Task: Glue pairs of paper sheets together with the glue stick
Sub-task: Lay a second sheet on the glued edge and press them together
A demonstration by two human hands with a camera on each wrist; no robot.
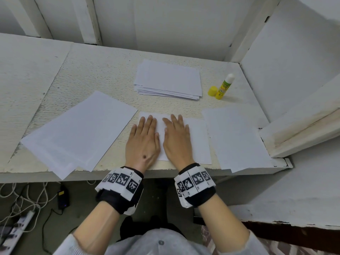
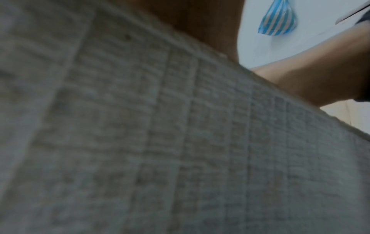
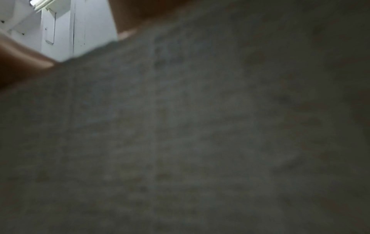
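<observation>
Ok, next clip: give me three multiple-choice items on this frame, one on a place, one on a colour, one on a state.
1. Where does the glue stick stand?
A. right of the paper stack
B. on the left sheets
C. in a hand

2. What colour is the cap?
A. red
B. yellow
C. blue

3. What are the two hands doing?
A. gripping the glue stick
B. lifting a sheet
C. pressing flat on the middle sheet

Key: 1 A, it stands upright just right of the stack. 2 B, the cap beside it is yellow. 3 C, the left hand and right hand lie with fingers straight on that sheet.
</observation>
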